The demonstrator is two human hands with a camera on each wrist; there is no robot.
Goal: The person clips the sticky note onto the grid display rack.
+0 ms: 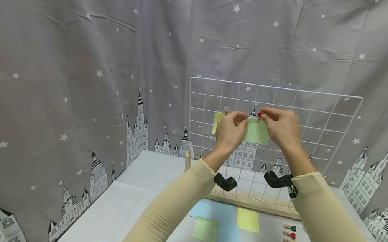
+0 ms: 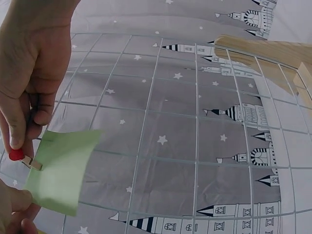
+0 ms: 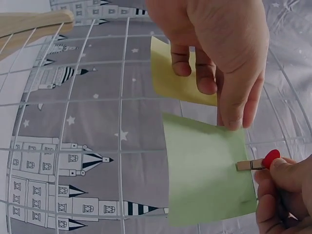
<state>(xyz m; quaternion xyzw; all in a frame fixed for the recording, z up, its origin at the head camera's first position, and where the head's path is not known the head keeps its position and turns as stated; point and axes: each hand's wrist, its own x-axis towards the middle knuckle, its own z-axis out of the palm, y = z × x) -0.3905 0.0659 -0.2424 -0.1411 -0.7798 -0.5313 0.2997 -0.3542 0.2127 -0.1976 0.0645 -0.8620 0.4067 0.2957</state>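
Note:
A light green sticky note point(image 1: 256, 132) is held up against the white wire grid point(image 1: 318, 128). My left hand point(image 1: 229, 132) pinches its upper left corner between thumb and fingers. With thumb and fingers, my right hand point(image 1: 281, 128) grips a small wooden clothespin point(image 3: 250, 165) topped by a red heart point(image 3: 271, 158). Its wooden end overlaps the note's top edge; whether it also bites the wire I cannot tell. Left of the green note, a yellow sticky note point(image 1: 217, 123) hangs on the grid, partly behind my left hand, below a pale clip point(image 1: 227, 109).
The grid stands in a wooden base point(image 1: 256, 204) on a white table point(image 1: 132, 192). Before it lie blue notes point(image 1: 229, 235), a green note point(image 1: 205, 230) and a yellow note point(image 1: 248, 220). Several heart clothespins point(image 1: 289, 235) lie at right. A grey starry curtain point(image 1: 82, 49) hangs behind.

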